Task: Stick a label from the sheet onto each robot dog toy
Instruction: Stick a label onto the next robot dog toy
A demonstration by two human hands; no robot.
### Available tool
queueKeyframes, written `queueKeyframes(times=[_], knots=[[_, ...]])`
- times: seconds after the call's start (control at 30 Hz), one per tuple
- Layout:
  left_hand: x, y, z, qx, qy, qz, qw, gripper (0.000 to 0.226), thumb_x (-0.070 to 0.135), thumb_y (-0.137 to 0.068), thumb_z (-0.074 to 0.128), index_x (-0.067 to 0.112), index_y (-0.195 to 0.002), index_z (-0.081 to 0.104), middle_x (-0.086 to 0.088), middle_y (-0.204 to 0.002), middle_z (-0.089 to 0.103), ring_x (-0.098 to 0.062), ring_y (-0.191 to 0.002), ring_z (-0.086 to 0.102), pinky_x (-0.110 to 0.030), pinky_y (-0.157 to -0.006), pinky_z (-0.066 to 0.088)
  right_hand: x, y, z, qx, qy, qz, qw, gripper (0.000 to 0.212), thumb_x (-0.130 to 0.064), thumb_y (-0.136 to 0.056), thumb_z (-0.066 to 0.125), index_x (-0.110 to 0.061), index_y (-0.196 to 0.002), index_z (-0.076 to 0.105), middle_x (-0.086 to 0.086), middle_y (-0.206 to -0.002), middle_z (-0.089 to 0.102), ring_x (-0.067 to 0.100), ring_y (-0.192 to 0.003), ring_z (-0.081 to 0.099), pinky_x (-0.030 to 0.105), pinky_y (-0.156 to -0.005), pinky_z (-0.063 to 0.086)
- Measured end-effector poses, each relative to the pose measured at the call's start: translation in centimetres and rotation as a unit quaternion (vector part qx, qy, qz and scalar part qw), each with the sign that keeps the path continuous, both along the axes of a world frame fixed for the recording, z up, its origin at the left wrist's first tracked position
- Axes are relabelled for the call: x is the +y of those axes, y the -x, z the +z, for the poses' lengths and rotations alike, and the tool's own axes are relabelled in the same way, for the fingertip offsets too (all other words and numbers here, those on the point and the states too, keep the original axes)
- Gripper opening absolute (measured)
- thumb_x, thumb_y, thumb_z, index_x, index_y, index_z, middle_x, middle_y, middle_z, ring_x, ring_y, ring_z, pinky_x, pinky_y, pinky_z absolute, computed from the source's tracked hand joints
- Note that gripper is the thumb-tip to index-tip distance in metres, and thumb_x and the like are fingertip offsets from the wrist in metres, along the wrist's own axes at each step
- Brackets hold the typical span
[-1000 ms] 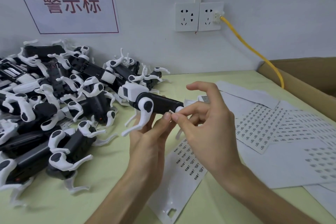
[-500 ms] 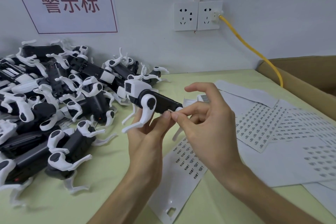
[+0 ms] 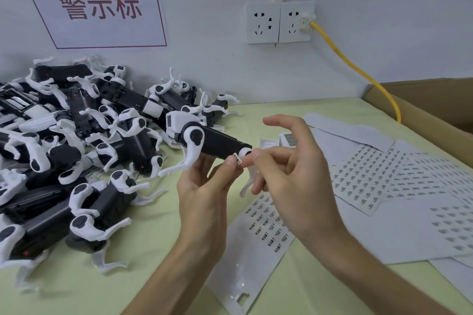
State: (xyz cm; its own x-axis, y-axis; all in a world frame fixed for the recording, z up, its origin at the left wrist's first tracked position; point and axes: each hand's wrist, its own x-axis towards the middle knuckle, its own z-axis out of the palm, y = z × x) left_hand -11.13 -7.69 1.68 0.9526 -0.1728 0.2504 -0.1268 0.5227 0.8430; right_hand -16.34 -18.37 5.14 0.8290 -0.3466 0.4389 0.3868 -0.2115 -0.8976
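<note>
**Label at the tail end of the toy**

Right, across the whole view lies the pale green table (image 3: 76, 289), and on its left side a big heap of robot dog toys (image 3: 64, 148), black bodies and white legs tangled every which way. To the right, label sheets (image 3: 384, 181) lie overlapping, printed labels in rows, with one long sheet (image 3: 256, 250) lying just under the hands. A cardboard box (image 3: 422, 110) sits at the far right edge, a yellow cable (image 3: 358, 74) running down from the wall socket (image 3: 279, 22).

Now the centre: one robot dog toy (image 3: 212, 142) is held up off the table, above the long sheet. Its long axis runs left to right, sloping slightly down to the right, the white head end pointing left toward the heap. The left hand (image 3: 204, 197) grips it from below, fingers curled up around the body. The right hand (image 3: 294, 174) pinches a tiny label (image 3: 238, 158) between thumb and finger, right at the toy's right end, the index finger raised clear.
</note>
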Motion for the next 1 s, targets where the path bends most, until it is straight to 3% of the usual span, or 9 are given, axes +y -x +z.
queueKeyframes(times=[0.1,0.27,0.37,0.5,0.63,0.77,1.0], knots=[[0.07,-0.01,-0.11,-0.006,-0.003,0.0,1.0,0.033,0.009,-0.083,0.068,0.003,-0.116,0.066,-0.015,-0.106,0.061,-0.026,-0.096,0.071,-0.039,-0.098,0.055,-0.08,-0.04,0.04,-0.002,0.014,0.0,1.0,0.036,-0.013,-0.09,0.061,-0.034,-0.118,0.051,-0.003,-0.076,0.076,0.011,-0.048,0.063,0.022,-0.058,0.053],[0.06,-0.22,-0.48,-0.007,-0.019,0.018,1.0,0.034,0.01,-0.084,0.07,-0.002,-0.116,0.066,-0.029,-0.124,0.062,-0.049,-0.117,0.062,-0.061,-0.111,0.045,-0.19,-0.11,0.06,-0.006,0.017,-0.001,1.0,0.039,-0.014,-0.085,0.059,-0.032,-0.118,0.05,-0.004,-0.076,0.076,0.009,-0.047,0.062,0.021,-0.059,0.051],[0.08,-0.32,-0.59,-0.016,-0.027,0.026,0.999,0.033,0.009,-0.084,0.07,0.0,-0.115,0.067,-0.021,-0.115,0.069,-0.049,-0.116,0.062,-0.064,-0.111,0.043,-0.27,-0.1,0.09,-0.002,0.015,-0.001,1.0,0.039,-0.015,-0.084,0.059,-0.033,-0.118,0.05,-0.005,-0.076,0.076,0.01,-0.047,0.063,0.025,-0.067,0.052],[0.08,-0.48,-0.78,-0.021,-0.027,0.04,0.999,0.041,0.012,-0.082,0.074,-0.003,-0.119,0.065,-0.014,-0.097,0.073,-0.049,-0.109,0.064,-0.065,-0.106,0.046,-0.27,-0.09,0.09,-0.003,0.02,0.003,1.0,0.04,-0.012,-0.086,0.058,-0.031,-0.12,0.049,-0.005,-0.076,0.076,0.008,-0.047,0.063,0.019,-0.063,0.05],[0.0,-0.46,-0.66,-0.031,-0.03,0.041,0.998,0.049,0.013,-0.083,0.073,-0.004,-0.127,0.06,-0.017,-0.101,0.073,-0.044,-0.105,0.066,-0.06,-0.103,0.051,-0.28,-0.17,0.0,-0.008,0.04,-0.016,0.999,0.042,-0.009,-0.087,0.067,-0.029,-0.12,0.05,-0.008,-0.077,0.076,0.009,-0.048,0.064,0.024,-0.057,0.053],[-0.06,-0.31,-0.63,-0.035,-0.015,0.033,0.999,0.05,0.014,-0.083,0.072,-0.01,-0.125,0.057,-0.007,-0.093,0.074,-0.027,-0.094,0.071,-0.045,-0.097,0.055,-0.3,-0.31,-0.06,-0.008,0.073,-0.041,0.996,0.045,-0.006,-0.085,0.075,-0.031,-0.116,0.054,-0.013,-0.077,0.074,0.007,-0.049,0.066,0.013,-0.054,0.046],[-0.1,-0.19,-0.71,-0.042,-0.027,0.032,0.998,0.051,0.014,-0.083,0.073,-0.007,-0.127,0.058,-0.004,-0.094,0.075,-0.028,-0.095,0.071,-0.044,-0.096,0.057,-0.26,-0.34,-0.04,-0.008,0.083,-0.051,0.995,0.043,-0.003,-0.085,0.074,-0.03,-0.112,0.056,-0.016,-0.073,0.073,0.003,-0.045,0.063,0.008,-0.051,0.041]])
